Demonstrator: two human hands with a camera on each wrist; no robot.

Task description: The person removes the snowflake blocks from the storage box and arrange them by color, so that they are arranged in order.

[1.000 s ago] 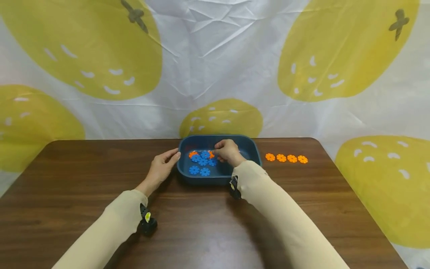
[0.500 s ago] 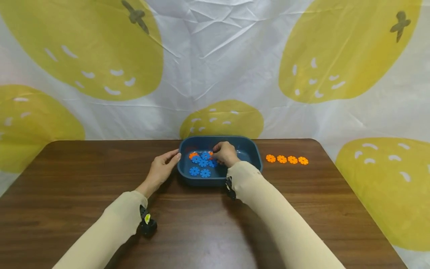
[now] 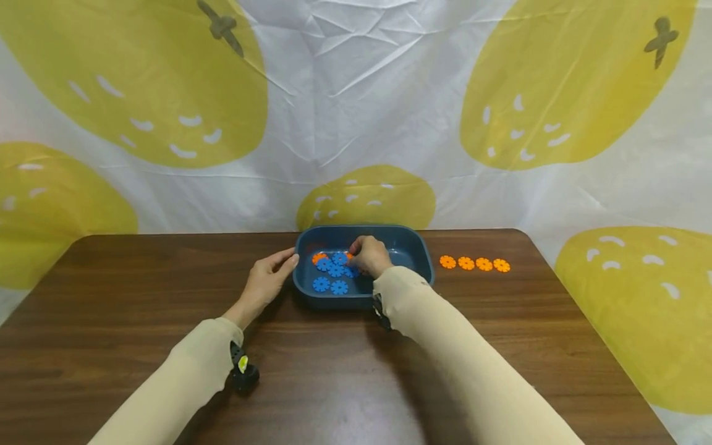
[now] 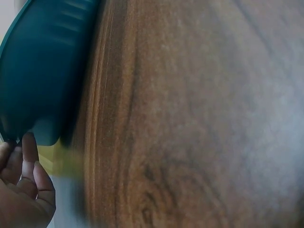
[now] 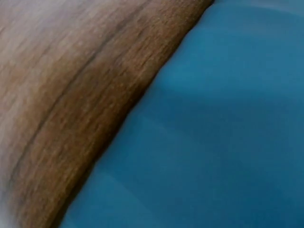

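Note:
In the head view my left hand (image 3: pixel 264 281) is at the left rim of a dark blue plastic tub (image 3: pixel 411 247). The left wrist view shows its thumb and fingertips pinching the rim of that tub (image 4: pixel 42 71). My right hand (image 3: pixel 371 254) reaches inside, fingers bent down beside an orange notched disc (image 3: pixel 349 256) that is partly covered. Whether it pinches a disc is hidden. Several blue notched discs (image 3: pixel 336 270) lie left of it, some overlapping, with another orange disc (image 3: pixel 319 258) behind them. Only tub wall (image 5: pixel 213 142) and table fill the right wrist view.
A row of several orange notched discs (image 3: pixel 466 263) lies on the brown wooden table (image 3: pixel 311 371), right of the tub. Behind the table's back edge hangs a white cloth (image 3: pixel 345 111) with large yellow fruit shapes.
My right hand has moved slightly left and lower within the tub, toward the discs. The left hand stays at the rim, and the row of orange discs is unchanged.

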